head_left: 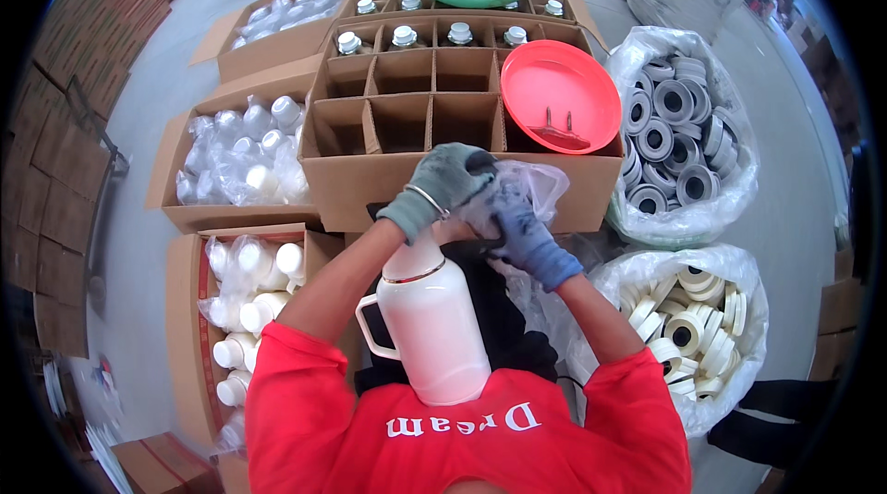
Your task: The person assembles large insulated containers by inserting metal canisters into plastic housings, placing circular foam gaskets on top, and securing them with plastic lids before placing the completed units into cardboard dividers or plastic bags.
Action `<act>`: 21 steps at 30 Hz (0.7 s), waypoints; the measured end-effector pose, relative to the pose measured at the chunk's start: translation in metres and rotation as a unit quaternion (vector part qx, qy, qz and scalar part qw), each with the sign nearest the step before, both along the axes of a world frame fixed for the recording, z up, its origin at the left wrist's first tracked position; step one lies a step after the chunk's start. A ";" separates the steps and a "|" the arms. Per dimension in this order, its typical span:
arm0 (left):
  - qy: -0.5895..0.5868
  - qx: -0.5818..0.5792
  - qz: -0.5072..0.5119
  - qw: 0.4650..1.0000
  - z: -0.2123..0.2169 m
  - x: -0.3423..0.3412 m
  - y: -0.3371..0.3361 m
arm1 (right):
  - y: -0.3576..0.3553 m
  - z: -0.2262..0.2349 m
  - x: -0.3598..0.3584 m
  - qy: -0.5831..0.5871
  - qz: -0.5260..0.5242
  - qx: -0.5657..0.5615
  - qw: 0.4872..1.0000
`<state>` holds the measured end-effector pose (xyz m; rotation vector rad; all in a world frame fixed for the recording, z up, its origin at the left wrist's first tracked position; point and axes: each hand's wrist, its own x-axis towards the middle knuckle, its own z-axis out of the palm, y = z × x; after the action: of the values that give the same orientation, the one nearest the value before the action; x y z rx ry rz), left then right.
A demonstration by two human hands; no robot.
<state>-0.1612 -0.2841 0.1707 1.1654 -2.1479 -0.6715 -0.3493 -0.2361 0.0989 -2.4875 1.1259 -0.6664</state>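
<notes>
A white jug with a side handle [434, 332] rests against my red shirt, its narrower, banded end pointing away from me. My left hand [442, 187], in a grey-green glove with a bracelet at the wrist, is just beyond that end. Its fingers close on a crumpled clear plastic bag [536, 184]. From the other side my right hand [533, 246], gloved in blue-grey, grips the same bag, its fingers partly blurred. Whatever lies inside or under the bag is hard to make out.
Ahead stands a divided carton [462, 184] with capped bottles in its far row and a red basin [561, 87] on its right. Bagged white parts fill cartons [236, 212] at left. Sacks of grey rings [679, 129] and cream rings [693, 328] stand at right.
</notes>
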 end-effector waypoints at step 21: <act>0.627 0.313 -0.095 0.707 -0.104 0.159 0.198 | 0.090 -0.102 -0.022 -0.328 -0.107 0.099 0.933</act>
<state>-0.0019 -0.0866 0.0669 0.3982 -0.8190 -1.7362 -0.3715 -0.1464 -0.0031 -1.7642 1.1187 -1.2545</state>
